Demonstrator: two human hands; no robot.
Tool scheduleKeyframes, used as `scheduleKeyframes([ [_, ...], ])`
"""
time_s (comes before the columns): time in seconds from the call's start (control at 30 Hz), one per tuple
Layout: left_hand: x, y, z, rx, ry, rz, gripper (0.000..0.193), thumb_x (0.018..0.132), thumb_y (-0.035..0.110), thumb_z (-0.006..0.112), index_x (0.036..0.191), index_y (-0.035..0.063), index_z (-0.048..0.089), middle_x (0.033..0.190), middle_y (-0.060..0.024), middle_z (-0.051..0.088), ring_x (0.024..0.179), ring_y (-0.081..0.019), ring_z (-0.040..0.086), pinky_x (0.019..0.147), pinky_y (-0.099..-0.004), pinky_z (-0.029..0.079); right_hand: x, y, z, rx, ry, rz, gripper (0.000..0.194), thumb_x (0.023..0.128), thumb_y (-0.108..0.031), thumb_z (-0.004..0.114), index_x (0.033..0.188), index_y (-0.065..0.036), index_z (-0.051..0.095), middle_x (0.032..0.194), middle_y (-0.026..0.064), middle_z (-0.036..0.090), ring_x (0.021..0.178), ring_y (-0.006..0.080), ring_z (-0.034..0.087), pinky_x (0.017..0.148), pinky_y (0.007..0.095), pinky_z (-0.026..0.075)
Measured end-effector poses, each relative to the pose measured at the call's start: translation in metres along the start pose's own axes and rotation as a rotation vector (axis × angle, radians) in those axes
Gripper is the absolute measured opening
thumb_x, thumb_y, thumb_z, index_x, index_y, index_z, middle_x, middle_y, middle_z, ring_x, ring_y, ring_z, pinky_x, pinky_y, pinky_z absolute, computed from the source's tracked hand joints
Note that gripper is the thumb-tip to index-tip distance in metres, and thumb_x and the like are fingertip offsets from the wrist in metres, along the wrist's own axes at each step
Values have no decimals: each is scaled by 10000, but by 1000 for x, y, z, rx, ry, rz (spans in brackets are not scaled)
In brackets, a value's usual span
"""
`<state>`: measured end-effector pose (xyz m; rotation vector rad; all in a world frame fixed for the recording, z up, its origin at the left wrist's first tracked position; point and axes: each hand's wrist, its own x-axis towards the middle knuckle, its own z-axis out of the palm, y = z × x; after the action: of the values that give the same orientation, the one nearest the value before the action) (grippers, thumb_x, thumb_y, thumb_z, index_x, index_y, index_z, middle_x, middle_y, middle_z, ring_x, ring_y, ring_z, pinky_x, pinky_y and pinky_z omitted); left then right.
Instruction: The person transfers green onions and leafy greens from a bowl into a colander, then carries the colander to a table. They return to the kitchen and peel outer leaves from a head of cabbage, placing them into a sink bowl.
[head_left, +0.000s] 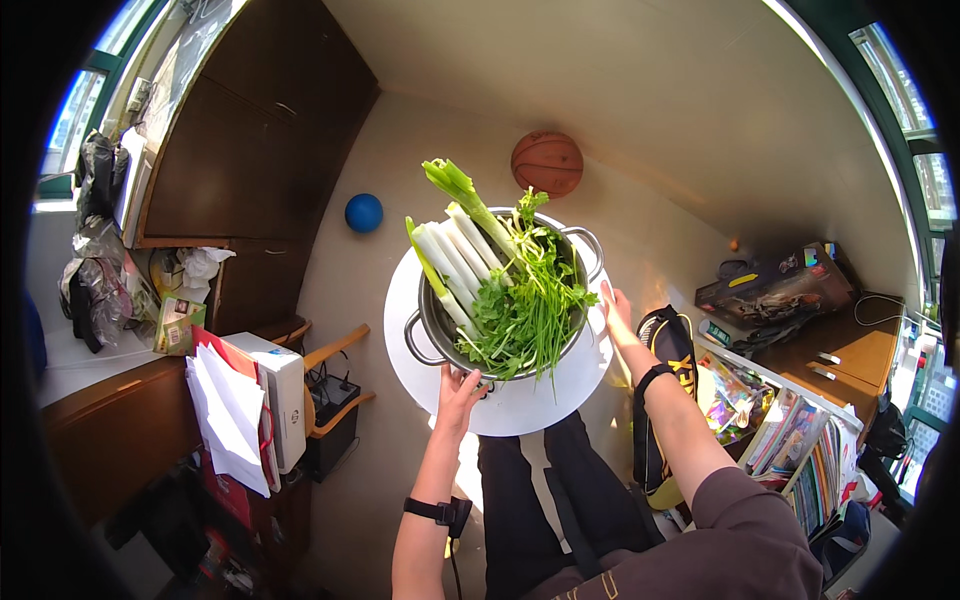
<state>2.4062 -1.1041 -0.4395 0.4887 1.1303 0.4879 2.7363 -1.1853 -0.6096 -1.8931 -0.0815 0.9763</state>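
Observation:
A round white table (551, 409) stands before my legs, and on it is a two-handled metal pot (491, 367). Thick leek stalks (454, 262) lean out over its far left rim. Leafy green herbs (525, 307) fill the right side and hang over the near edge. My left hand (457, 397) is at the pot's near rim, fingers spread; whether it grips the rim is unclear. At the right edge of the tabletop is my right hand (616, 309), partly hidden by its own wrist; its grip cannot be told.
A basketball (547, 163) and a blue ball (364, 213) lie on the floor beyond the table. To the left are a wooden chair (337, 349), a printer (289, 397) with papers and a dark cabinet (225, 157). A racket bag (664, 397) and a bookshelf (795, 442) stand right.

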Motion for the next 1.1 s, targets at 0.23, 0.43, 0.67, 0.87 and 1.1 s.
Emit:
scheduleKeyframes([
  [0.23, 7, -8, -127, 287, 672, -35, 541, 873, 221, 579, 1317, 10, 352, 1274, -107, 452, 1200, -215, 414, 992, -373, 327, 30, -42, 29, -441, 75, -258, 542, 790, -491, 601, 810, 50, 616, 601, 117, 566, 590, 144, 507, 589, 339, 429],
  [0.43, 67, -64, -172, -41, 445, -18, 480, 879, 178, 578, 1284, 9, 383, 1271, -102, 464, 1153, -224, 445, 985, -364, 336, 18, -58, 32, -500, 154, -258, 537, 795, -483, 611, 736, 50, 627, 541, 96, 529, 570, 98, 428, 560, 345, 411],
  [0.67, 82, -44, -170, -70, 401, 67, 405, 890, 144, 555, 1245, 4, 420, 1219, -97, 506, 1095, -211, 491, 935, -351, 390, 24, -69, 39, -499, 135, -233, 565, 777, -555, 589, 784, 6, 655, 578, 126, 575, 578, 142, 522, 600, 354, 429],
  [0.87, 125, 2, -180, -27, 405, 115, 356, 892, 145, 556, 1203, 5, 455, 1173, -92, 538, 1050, -197, 516, 906, -343, 408, 44, -96, 72, -435, 145, -287, 304, 724, -305, 645, 815, -15, 664, 673, 92, 646, 655, 103, 582, 617, 317, 449],
  [1.1, 167, 37, -192, 61, 397, 166, 374, 872, 179, 591, 1168, -20, 476, 1142, -112, 556, 1009, -204, 544, 870, -337, 434, 65, -113, 100, -403, 134, -187, 236, 758, -223, 626, 840, -6, 670, 690, 87, 638, 681, 113, 561, 639, 319, 438],
])
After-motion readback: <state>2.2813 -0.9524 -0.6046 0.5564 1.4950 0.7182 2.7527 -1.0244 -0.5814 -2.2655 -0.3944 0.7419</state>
